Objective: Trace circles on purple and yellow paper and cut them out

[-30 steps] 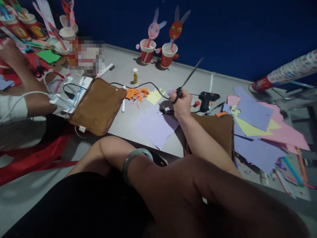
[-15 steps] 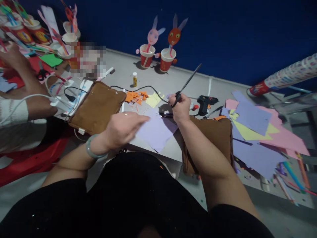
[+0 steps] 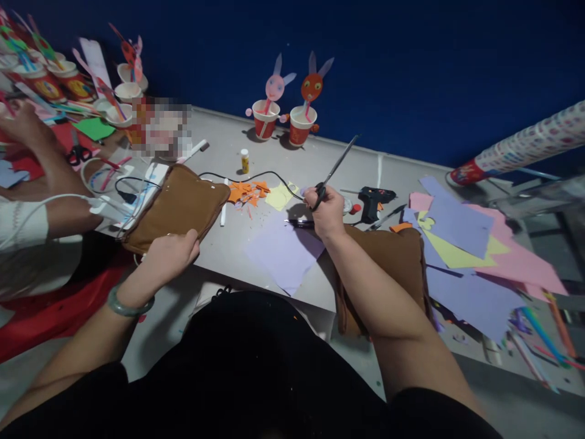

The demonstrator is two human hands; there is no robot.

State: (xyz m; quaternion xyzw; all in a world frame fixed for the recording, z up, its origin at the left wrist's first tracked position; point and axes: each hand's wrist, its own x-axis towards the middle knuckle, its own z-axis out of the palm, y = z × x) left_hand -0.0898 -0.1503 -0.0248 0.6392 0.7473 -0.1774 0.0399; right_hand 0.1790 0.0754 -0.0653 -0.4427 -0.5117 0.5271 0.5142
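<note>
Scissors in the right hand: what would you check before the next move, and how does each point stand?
1. Right hand gripping the scissors: ok.
2. Blades pointing away from the person's body: ok.
3. Left hand well apart from the blades: ok; it is at the left brown cushion.
4. Lavender sheet held by the left hand: not ok; it lies on the table.
5. Black glue gun cool: cannot tell.

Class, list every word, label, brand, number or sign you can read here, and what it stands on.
No text can be read.
Bottle: label too small.
Pink rabbit's cup: print too small.
Orange rabbit's cup: print too small.
Left cups: print too blurred.
Cup stack: print too blurred.
Scissors: no lettering shows.
</note>
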